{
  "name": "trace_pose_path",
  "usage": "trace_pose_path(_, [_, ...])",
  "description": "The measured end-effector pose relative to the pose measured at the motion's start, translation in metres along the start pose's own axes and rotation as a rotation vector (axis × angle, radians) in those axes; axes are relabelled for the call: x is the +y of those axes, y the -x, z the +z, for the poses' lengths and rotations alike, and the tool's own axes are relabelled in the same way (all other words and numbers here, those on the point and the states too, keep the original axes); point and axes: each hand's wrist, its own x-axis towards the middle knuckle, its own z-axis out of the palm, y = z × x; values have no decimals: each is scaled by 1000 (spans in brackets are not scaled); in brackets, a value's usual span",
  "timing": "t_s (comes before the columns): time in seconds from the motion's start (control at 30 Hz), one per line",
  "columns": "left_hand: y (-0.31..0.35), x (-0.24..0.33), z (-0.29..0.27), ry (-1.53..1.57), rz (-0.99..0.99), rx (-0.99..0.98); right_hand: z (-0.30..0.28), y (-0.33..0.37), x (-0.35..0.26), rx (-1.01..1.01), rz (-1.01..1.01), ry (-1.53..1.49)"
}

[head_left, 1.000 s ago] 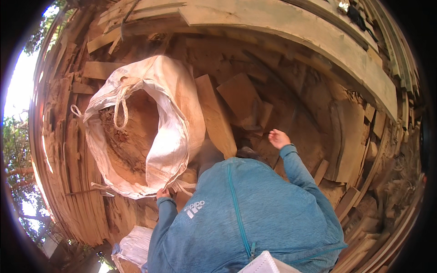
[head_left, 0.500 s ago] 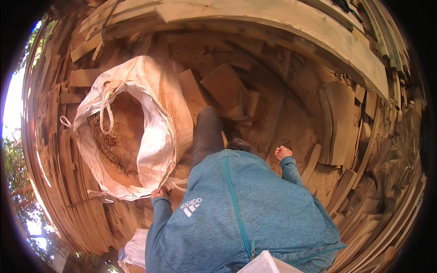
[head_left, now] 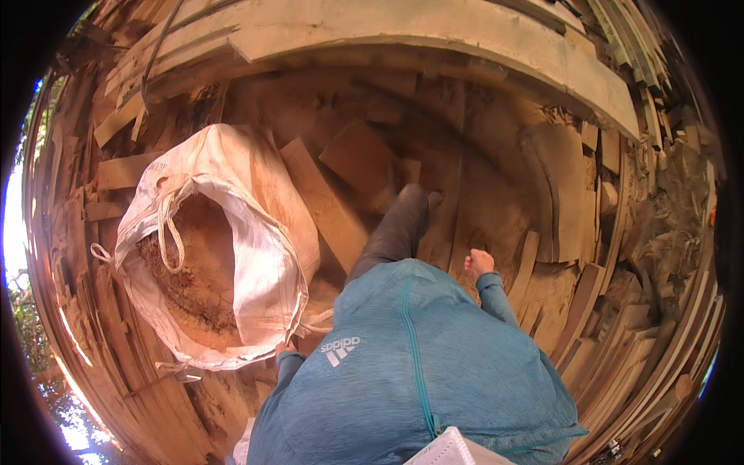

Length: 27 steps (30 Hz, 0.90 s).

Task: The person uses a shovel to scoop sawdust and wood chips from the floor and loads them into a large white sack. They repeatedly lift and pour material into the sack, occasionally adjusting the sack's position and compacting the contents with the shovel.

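Observation:
A large white woven sack (head_left: 283,205) stands open at my left, with brown sawdust (head_left: 208,271) inside and a rope loop (head_left: 165,225) hanging over its mouth. My left hand (head_left: 285,348) is closed at the sack's near right rim, pinching the fabric; most of its fingers are hidden by the sleeve and rim. Away from the sack, my right hand (head_left: 479,263) hangs at my right side with the fingers curled. Nothing shows in it, and loose boards lie closest to it.
A long thick plank (head_left: 434,31) spans the far side. Flat boards (head_left: 325,201) lie beside the sack, near my leg. Stacked wood strips (head_left: 620,387) line the right, and more upright boards (head_left: 70,271) stand at the left. Sawdust covers the ground.
My leg has swung forward and to the right. The sack now sits lower in the view, its rim still at my left hand. My right hand's fingers look more curled.

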Motion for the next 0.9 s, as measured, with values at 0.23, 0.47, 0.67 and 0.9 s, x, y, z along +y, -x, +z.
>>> trace_pose_path(0.23, [15, -33, 81, -247, -67, -23, -62, -21, -60, 54, 84, 38])
trace_pose_path(0.47, [60, -84, 152, -314, -138, 27, 4, -96, -317, 189, -716, 581])
trace_pose_path(0.67, [120, -133, 213, -276, -191, 101, 171, -141, -527, 162, -1227, 979])
trace_pose_path(0.9, [173, -177, 276, -219, -226, 196, 273, -157, -589, 190, -1260, 1558])
